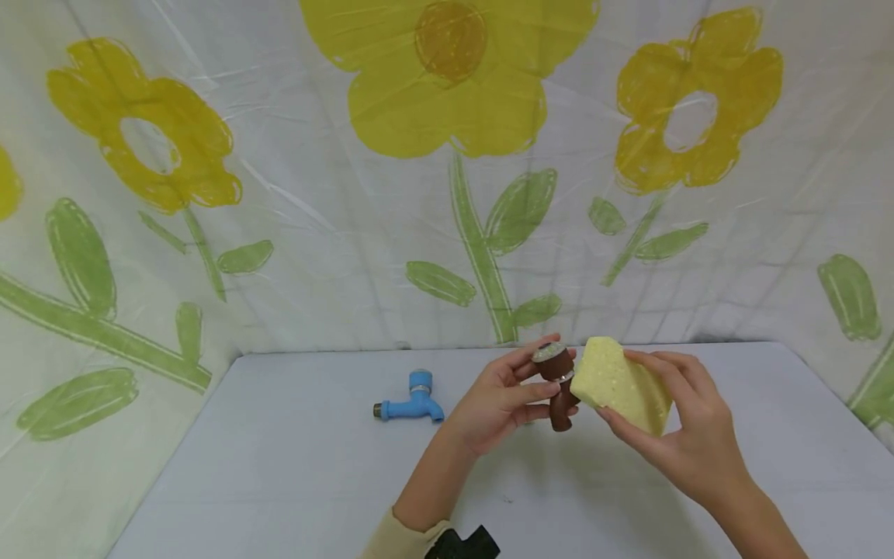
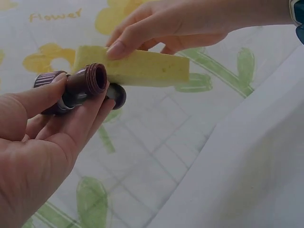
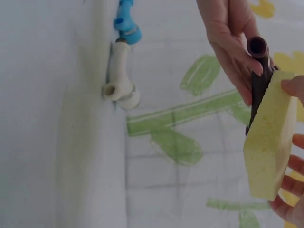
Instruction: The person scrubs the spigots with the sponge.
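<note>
My left hand (image 1: 489, 404) holds a dark brown plastic tap (image 1: 561, 404) above the table, pinched between thumb and fingers. The threaded open end of the tap (image 2: 97, 78) shows in the left wrist view. A pale yellow sponge block (image 1: 621, 384) is gripped by my right hand (image 1: 698, 435), thumb on one side and fingers on the other. The sponge (image 3: 270, 137) lies close against the tap's side in the right wrist view; whether they press together is hard to tell. Part of the tap is hidden by fingers and sponge.
A blue tap (image 1: 412, 405) lies on the white table (image 1: 293, 466), left of my left hand. Beside it in the right wrist view is a white tap (image 3: 121, 78), mostly hidden in the head view. Behind the table hangs a sheet (image 1: 335, 295) printed with flowers.
</note>
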### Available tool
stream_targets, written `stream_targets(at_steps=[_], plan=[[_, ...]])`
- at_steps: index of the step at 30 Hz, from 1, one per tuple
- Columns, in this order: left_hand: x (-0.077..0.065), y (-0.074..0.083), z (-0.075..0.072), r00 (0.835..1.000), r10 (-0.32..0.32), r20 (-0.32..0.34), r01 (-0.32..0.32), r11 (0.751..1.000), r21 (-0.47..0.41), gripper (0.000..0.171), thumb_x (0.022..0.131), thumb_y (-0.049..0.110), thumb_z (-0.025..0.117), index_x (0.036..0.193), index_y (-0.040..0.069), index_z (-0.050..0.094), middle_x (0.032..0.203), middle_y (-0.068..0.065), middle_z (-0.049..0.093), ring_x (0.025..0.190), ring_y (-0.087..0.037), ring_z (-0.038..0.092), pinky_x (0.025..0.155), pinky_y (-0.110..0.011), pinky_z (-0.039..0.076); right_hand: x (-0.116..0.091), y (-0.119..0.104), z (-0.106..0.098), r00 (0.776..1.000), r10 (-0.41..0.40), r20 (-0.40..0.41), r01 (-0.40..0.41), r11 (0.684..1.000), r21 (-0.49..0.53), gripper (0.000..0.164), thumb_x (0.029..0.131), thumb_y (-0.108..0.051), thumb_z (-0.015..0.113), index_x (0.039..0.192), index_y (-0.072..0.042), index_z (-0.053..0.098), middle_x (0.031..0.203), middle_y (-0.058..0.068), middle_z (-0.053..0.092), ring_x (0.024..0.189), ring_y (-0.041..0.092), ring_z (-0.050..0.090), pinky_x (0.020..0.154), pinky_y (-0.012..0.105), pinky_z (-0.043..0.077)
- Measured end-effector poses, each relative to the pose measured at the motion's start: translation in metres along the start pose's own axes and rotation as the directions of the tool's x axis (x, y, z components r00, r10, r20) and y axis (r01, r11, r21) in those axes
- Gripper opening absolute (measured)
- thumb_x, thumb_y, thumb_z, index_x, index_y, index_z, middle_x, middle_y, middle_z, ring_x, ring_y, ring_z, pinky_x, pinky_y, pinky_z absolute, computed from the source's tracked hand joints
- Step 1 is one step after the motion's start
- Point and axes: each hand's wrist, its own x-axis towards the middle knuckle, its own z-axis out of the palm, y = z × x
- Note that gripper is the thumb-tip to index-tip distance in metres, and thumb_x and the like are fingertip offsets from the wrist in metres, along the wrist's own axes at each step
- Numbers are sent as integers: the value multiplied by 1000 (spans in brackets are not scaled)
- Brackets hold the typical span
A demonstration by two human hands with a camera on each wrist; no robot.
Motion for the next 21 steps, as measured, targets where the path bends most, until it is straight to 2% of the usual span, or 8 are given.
stream_targets(at_steps=[2,5,8,12,16,21], plan=[[1,-3,3,1000,-12,2,12,1000,-1,66,106,-10,50,166,15,36,163,-17,45,102,-17,75,97,-39,61,-1,-1,0,1000,6,-5,-6,1000,20,84,88,-73,66,124,3,72,112,22,63,119,-6,50,93,3,38],[2,-6,5,1000,-18,-23,18,1000,-12,65,105,-10,51,164,15,39,160,-17,49,101,-18,75,95,-39,62,0,-2,0,1000,8,-14,-8,999,50,81,89,-69,70,125,4,72,112,21,63,118,-4,53,93,4,39],[3,-7,7,999,-16,-44,16,1000,-2,64,104,-11,52,163,14,42,157,-18,52,108,-24,74,94,-38,62,0,-5,-3,999,45,9,-46,997,55,80,88,-67,72,126,4,72,116,7,64,118,-4,54,94,5,41],[4,-8,9,999,-33,-32,35,998,45,64,104,-11,54,162,12,42,155,-22,53,111,-24,73,92,-35,63,2,-8,-5,995,88,37,-89,995,49,82,88,-68,72,127,4,71,122,-8,60,116,-5,54,95,6,42],[5,-9,10,998,-59,-13,60,995,84,63,104,-10,55,162,10,42,153,-23,54,106,-22,73,92,-35,63,3,-8,-5,997,79,18,-80,996,46,81,89,-67,71,126,5,71,121,-5,62,113,-3,54,95,7,42],[4,-8,11,996,-85,-21,86,993,85,63,105,-9,54,163,11,41,152,-23,55,103,-16,73,88,-29,62,2,-5,-4,998,63,20,-64,995,73,81,87,-66,75,127,4,71,121,-3,62,112,-1,55,94,6,41]])
